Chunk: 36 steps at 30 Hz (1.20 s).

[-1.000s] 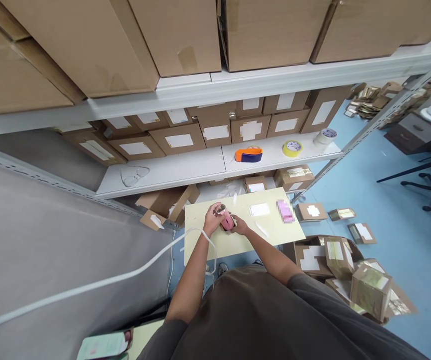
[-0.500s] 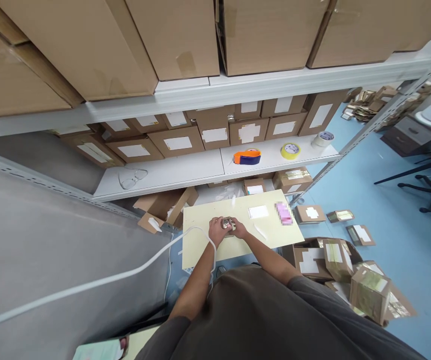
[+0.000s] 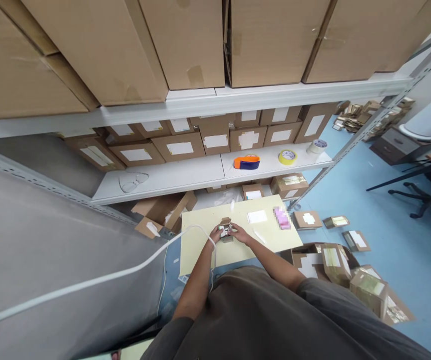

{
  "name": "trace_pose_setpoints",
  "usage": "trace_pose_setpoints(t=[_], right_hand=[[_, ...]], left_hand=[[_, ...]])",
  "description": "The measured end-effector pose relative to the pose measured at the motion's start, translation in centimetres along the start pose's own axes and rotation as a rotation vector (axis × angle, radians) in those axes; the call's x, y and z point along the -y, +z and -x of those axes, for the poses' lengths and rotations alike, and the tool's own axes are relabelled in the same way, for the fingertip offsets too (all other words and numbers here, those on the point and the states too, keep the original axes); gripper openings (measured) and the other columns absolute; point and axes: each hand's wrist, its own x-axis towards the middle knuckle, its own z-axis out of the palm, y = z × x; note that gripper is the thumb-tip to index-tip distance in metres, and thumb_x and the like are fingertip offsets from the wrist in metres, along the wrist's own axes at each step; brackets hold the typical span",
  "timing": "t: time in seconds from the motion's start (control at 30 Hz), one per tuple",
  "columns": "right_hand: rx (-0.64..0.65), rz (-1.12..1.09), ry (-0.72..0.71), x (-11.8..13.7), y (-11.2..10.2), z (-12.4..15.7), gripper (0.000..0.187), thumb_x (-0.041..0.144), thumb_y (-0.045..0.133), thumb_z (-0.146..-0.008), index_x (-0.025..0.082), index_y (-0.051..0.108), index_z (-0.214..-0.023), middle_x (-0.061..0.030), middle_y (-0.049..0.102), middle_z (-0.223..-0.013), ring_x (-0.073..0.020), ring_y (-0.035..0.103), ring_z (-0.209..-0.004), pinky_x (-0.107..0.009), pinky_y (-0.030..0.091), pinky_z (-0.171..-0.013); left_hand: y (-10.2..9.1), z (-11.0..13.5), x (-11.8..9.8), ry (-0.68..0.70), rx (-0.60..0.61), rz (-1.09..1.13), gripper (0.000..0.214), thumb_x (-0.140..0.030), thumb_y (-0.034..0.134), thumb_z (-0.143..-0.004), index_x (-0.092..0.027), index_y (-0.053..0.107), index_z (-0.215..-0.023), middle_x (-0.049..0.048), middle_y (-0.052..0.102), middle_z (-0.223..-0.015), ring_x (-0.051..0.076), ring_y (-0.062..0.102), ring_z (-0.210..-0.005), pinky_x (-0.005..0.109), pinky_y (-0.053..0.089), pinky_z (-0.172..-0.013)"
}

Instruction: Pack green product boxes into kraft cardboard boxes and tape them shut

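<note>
A small brown cardboard box [image 3: 227, 239] is on the pale yellow table [image 3: 196, 250], its top flap standing up at the far side. Something white and dark shows in its opening, too small to name. My left hand [image 3: 215, 234] is closed round the box's left side. On the opposite side, my right hand [image 3: 241, 234] grips the box with its fingertips at the opening. To the right lie a stack of white labels [image 3: 257, 216], a thin white strip [image 3: 259, 236] and a blurred pink item [image 3: 282, 218].
A white cable [image 3: 125, 272] crosses in front of my left forearm. The shelf [image 3: 185, 172] behind the table carries glasses [image 3: 133, 182], an orange and blue tape dispenser [image 3: 247, 162], yellow tape [image 3: 287, 157] and labelled boxes. Cartons [image 3: 335, 257] are piled at the right.
The box now shows its raised flap and open top, and my fingers have shifted to its sides. The whole view has tilted slightly.
</note>
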Motion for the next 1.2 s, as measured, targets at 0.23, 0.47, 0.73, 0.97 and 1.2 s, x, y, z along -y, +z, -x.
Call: trace_pose_setpoints(t=[0.23,0.47,0.73,0.97,1.2], right_hand=[[-0.098,-0.090,0.103,-0.5,0.4,-0.4,0.055,0.057,0.093,-0.064,0.022,0.080,-0.105,-0.0096,0.081,-0.112,-0.0344,0.074,-0.117,-0.051,0.058,-0.104],[-0.121,-0.120,0.151,0.2,-0.2,-0.1,0.036,0.046,0.086,-0.066,0.022,0.077,-0.091,-0.0070,0.081,-0.100,-0.0325,0.075,-0.108,-0.046,0.059,-0.097],[-0.170,-0.151,0.197,-0.2,-0.3,1.3,0.044,0.034,0.076,-0.069,0.023,0.076,-0.111,-0.0069,0.079,-0.116,-0.0280,0.074,-0.109,-0.040,0.059,-0.093],[-0.189,-0.214,0.184,-0.4,0.0,1.9,0.033,0.040,0.076,-0.074,0.022,0.076,-0.101,-0.0065,0.080,-0.108,-0.0265,0.074,-0.105,-0.036,0.059,-0.088],[-0.241,-0.179,0.209,-0.4,1.1,1.6,0.030,0.034,0.078,-0.076,0.022,0.077,-0.104,-0.0043,0.082,-0.096,-0.0266,0.077,-0.099,-0.039,0.060,-0.096]], left_hand=[[0.3,-0.5,0.6,0.235,-0.036,0.046,0.060,-0.040,0.089,-0.070,-0.023,0.071,-0.125,0.0153,0.076,-0.127,0.033,0.072,-0.121,0.054,0.053,-0.110],[-0.8,-0.9,1.1,0.254,0.035,-0.029,0.050,-0.020,0.090,-0.058,-0.020,0.070,-0.103,0.0173,0.063,-0.151,0.036,0.060,-0.143,0.050,0.052,-0.114],[-0.4,-0.6,2.5,0.364,-0.024,-0.229,0.042,-0.010,0.087,-0.063,-0.020,0.077,-0.102,0.0158,0.061,-0.154,0.037,0.048,-0.156,0.051,0.048,-0.121],[0.8,-0.4,2.9,0.386,-0.127,-0.246,0.032,-0.016,0.089,-0.066,-0.023,0.079,-0.095,0.0116,0.068,-0.144,0.037,0.055,-0.149,0.052,0.040,-0.128],[1.4,0.3,3.4,0.362,-0.111,-0.184,0.027,-0.036,0.084,-0.081,-0.022,0.079,-0.104,0.0136,0.072,-0.139,0.034,0.059,-0.147,0.049,0.043,-0.126]])
